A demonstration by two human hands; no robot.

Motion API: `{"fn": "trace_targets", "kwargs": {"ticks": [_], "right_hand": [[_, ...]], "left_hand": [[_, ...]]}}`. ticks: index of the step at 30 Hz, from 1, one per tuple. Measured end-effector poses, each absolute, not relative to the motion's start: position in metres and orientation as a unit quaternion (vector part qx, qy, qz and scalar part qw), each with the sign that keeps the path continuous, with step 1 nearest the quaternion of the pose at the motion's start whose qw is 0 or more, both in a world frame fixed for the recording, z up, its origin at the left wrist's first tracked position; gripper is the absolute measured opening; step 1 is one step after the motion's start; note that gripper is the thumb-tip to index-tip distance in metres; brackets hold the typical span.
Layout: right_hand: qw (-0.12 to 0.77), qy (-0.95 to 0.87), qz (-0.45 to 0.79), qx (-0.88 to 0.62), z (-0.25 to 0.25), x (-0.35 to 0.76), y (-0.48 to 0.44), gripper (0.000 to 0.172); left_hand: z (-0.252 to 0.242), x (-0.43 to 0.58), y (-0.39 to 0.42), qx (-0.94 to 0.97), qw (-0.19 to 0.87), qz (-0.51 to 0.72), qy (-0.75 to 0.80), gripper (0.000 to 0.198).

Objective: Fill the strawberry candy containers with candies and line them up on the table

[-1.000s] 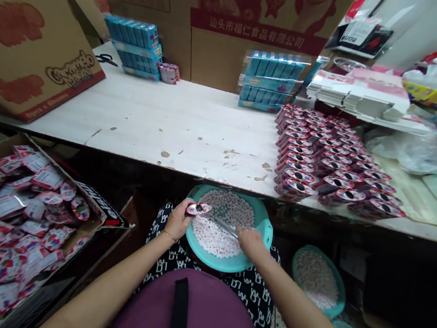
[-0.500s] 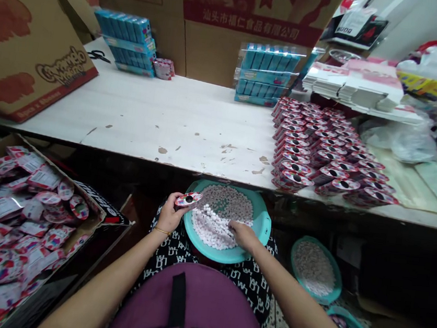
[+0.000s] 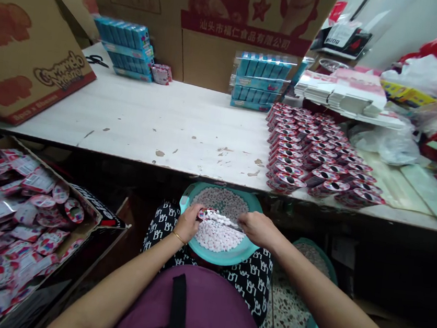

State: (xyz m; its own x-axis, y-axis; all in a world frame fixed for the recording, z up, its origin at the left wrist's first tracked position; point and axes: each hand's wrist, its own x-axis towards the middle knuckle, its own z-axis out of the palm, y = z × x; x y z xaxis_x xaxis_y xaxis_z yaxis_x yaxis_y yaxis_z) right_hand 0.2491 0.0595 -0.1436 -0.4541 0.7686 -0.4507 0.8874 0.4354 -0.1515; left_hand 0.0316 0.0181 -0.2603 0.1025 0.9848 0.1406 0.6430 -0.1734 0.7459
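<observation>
Small printed pack [image 3: 201, 213] held over a turquoise basin [image 3: 245, 255]

The left hand [image 3: 188, 222] grips the pack, one end facing the basin's middle. The right hand [image 3: 256, 229] is closed round what looks like a slim scoop [image 3: 235, 228], whose line of white pieces [image 3: 220, 218] reaches the pack's end. The step appears to be filling; the next move seems to call for a steady pack and a gentle tilt, so pieces slide in rather than past.

The basin, holding more pieces, rests on the lap [image 3: 157, 236]. Farther out, a box [image 3: 97, 208] of similar packs stands at left; rows of packs [image 3: 318, 154] stand on the counter [image 3: 129, 117]. The left carton [image 3: 11, 45] reads "Caramelo", its second word unclear; the large carton [image 3: 214, 61] reads 汕头市福仁食品有限公司. Lettering on the blue packs [image 3: 263, 69] is too small.
</observation>
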Motion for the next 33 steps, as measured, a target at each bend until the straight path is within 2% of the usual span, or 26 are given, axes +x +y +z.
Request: {"fn": "trace_targets", "kwargs": {"ticks": [7,17,22,27,30,33], "right_hand": [[0.181,0.83,-0.168,0.5,-0.135,0.248,0.055,0.028],[0.144,0.798,-0.194,0.553,-0.144,0.255,0.025,0.025],[0.058,0.767,-0.233,0.596,-0.165,0.267,0.0,0.027],[-0.012,0.709,-0.233,0.665,-0.22,0.268,-0.011,0.028],[-0.066,0.727,-0.216,0.648,-0.254,0.262,-0.013,0.03],[-0.102,0.763,-0.186,0.61,-0.273,0.262,-0.018,0.032]], "left_hand": [[-0.264,0.026,0.02,0.674,0.288,0.336,0.592,0.043],[-0.269,0.028,0.027,0.641,0.363,0.343,0.583,0.032],[-0.265,0.022,0.035,0.636,0.317,0.338,0.617,0.039],[-0.251,0.017,0.036,0.716,0.23,0.258,0.607,0.038],[-0.245,0.015,0.035,0.748,0.184,0.231,0.595,0.038],[-0.24,0.014,0.036,0.709,0.163,0.237,0.644,0.041]]}}
